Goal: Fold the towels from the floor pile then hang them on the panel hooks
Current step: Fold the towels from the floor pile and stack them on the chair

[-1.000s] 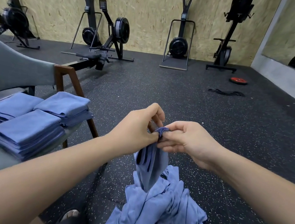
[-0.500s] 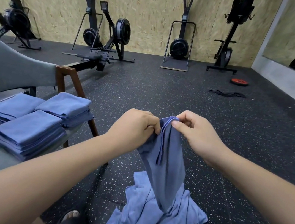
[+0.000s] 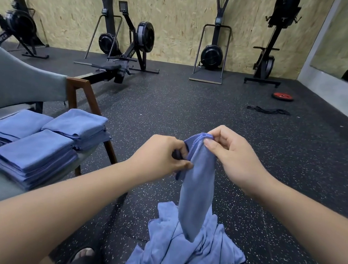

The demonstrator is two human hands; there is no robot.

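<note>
The black speckled rubber floor (image 3: 252, 163) fills most of the view. Rowing machines (image 3: 135, 46) stand along its far edge against the chipboard wall. At the left edge a grey upholstered chair (image 3: 10, 81) with wooden legs carries three stacks of folded blue towels (image 3: 34, 156) on the front of its seat.

The floor pile (image 3: 185, 262) of loose blue towels lies crumpled near the bottom edge, directly below the hands and just beside a sandalled foot (image 3: 84, 259).

One blue towel (image 3: 196, 189) hangs lifted above the pile, draped in a narrow column with its lower tip over the heap. The right hand (image 3: 229, 154) pinches its hemmed top edge between thumb and forefinger. The left hand (image 3: 161, 154), fingers curled, grips a lower part of the same edge just beside it. Both hands are grasping the cloth; neither is free.

The step in hand looks like finding the corners so this towel can be opened for folding. Next, the hands likely need to slide apart along the hem until each holds a corner, so the towel hangs flat, then bring the corners together for the first fold. No panel or hooks are in view, so hanging seems some way off, with a sizeable pile left.
</note>
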